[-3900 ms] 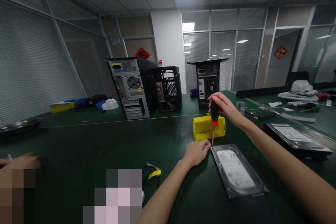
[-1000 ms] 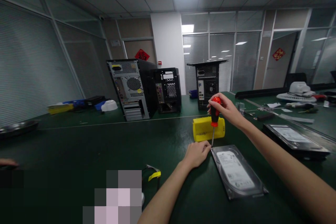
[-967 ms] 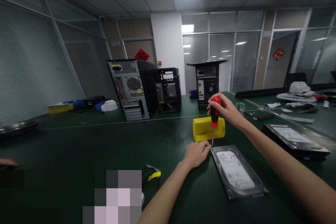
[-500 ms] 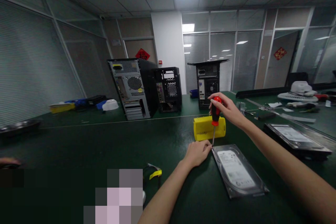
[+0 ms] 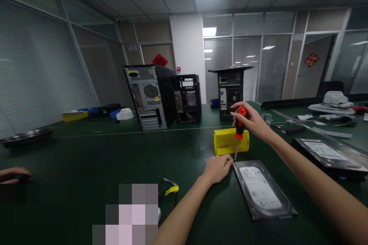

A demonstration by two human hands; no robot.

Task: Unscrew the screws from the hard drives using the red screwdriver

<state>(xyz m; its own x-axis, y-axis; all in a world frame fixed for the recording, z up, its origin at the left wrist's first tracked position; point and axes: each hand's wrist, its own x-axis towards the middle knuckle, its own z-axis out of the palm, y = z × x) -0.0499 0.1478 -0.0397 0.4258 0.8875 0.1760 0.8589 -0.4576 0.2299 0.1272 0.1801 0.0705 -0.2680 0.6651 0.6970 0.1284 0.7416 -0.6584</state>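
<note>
A red-and-black screwdriver (image 5: 239, 131) stands nearly upright in my right hand (image 5: 249, 118), which is closed around the top of its handle. Its metal shaft points down at the far left corner of a hard drive (image 5: 263, 189). The drive lies flat on the green table, label side up. My left hand (image 5: 219, 167) rests on the table with curled fingers against that same corner, close to the screwdriver's tip. Its fingertips are partly hidden. Just behind the drive sits a yellow box-shaped piece (image 5: 221, 143).
Computer cases (image 5: 151, 95) stand at the back. Another hard drive (image 5: 324, 151) lies at right, near tools and a white cap-like object (image 5: 333, 101). A yellow-tagged cable (image 5: 172, 189) lies left of my forearm. Another person's hand (image 5: 15, 175) shows at the left edge.
The view has shifted slightly, so everything appears a little further right. My hands keep their places at the drive's corner. The other person's hand at left shows more.
</note>
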